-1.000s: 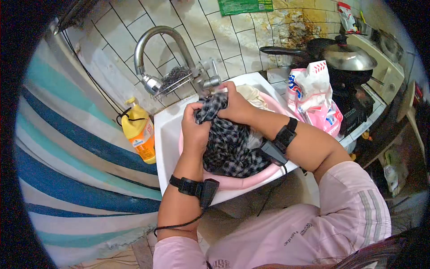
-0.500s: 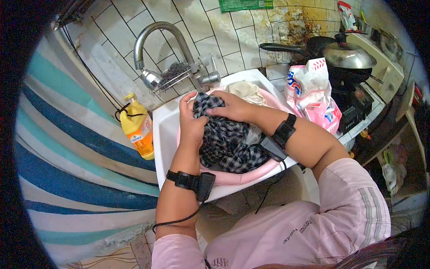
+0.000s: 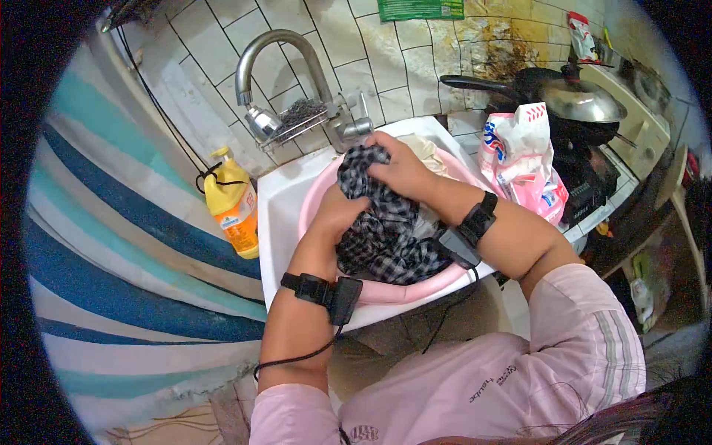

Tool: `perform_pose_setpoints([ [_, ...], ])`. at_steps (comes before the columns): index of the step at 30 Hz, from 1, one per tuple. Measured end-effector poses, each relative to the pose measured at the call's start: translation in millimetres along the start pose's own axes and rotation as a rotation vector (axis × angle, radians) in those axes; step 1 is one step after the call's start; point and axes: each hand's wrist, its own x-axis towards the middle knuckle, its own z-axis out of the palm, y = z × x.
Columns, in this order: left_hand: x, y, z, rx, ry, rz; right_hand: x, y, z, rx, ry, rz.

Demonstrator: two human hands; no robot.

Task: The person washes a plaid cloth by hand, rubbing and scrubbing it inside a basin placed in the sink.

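Observation:
A black-and-white checked cloth garment (image 3: 397, 233) lies bunched in a pink basin (image 3: 400, 291), its upper end raised between my hands. My right hand (image 3: 404, 169) grips the top of the bunch near the tap. Lower and to the left, my left hand (image 3: 341, 211) is closed on the same cloth, its thumb lying over the folds and its other fingers hidden. A cream cloth (image 3: 423, 153) rests in the basin behind my right hand.
The basin stands in a white sink (image 3: 273, 215) under a curved tap (image 3: 278, 37). A yellow bottle (image 3: 231, 204) is at the left, beside a striped curtain (image 3: 148, 245). Right of the sink stand a detergent bag (image 3: 519, 152) and a lidded pan (image 3: 586, 100).
My left hand has moved down and right along the garment, its fingers no longer spread at the top. My right hand has risen slightly with the cloth's upper end. The view has shifted slightly.

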Motion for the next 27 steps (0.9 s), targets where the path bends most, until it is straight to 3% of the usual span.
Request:
perform_pose_setpoints([
  [4,11,-18,1,0.057,0.085,0.033,-9,-15,10,-0.166,-0.228,-0.427],
  [6,10,-25,0,0.057,0.110,0.202,-11,-23,6,-0.307,-0.335,-0.368],
  [8,10,-16,4,0.152,0.157,0.149,-8,-19,4,-0.379,-0.383,-0.365],
  [9,10,-5,8,0.342,0.200,0.120,-7,-17,5,-0.380,-0.384,-0.365],
  [10,10,0,10,0.531,0.243,0.089,-5,-16,6,-0.344,-0.272,-0.181],
  [11,9,-6,11,0.327,0.246,0.251,-3,-14,5,-0.308,-0.161,0.001],
  [14,7,-6,13,0.206,0.217,0.281,7,14,4,-0.337,-0.046,0.020],
  [16,12,-14,13,0.288,0.261,0.320,2,0,2,-0.367,-0.048,0.058],
  [18,18,-21,10,0.258,0.229,0.332,-9,-20,5,-0.539,-0.145,-0.023],
  [19,18,-21,7,0.261,0.228,0.332,-19,-19,13,-0.549,-0.115,-0.246],
  [20,18,-21,4,0.252,0.109,0.332,-20,-22,13,-0.547,-0.113,-0.247],
  [22,14,-18,4,0.244,-0.007,0.326,-21,-37,13,-0.547,-0.273,-0.210],
  [24,9,-19,15,0.432,0.178,0.307,-8,-29,11,-0.572,-0.195,-0.082],
  [26,14,-24,16,0.516,0.212,0.289,3,-16,2,-0.526,-0.036,0.113],
  [27,14,-22,18,0.470,0.205,0.334,2,-19,3,-0.542,0.004,0.106],
])
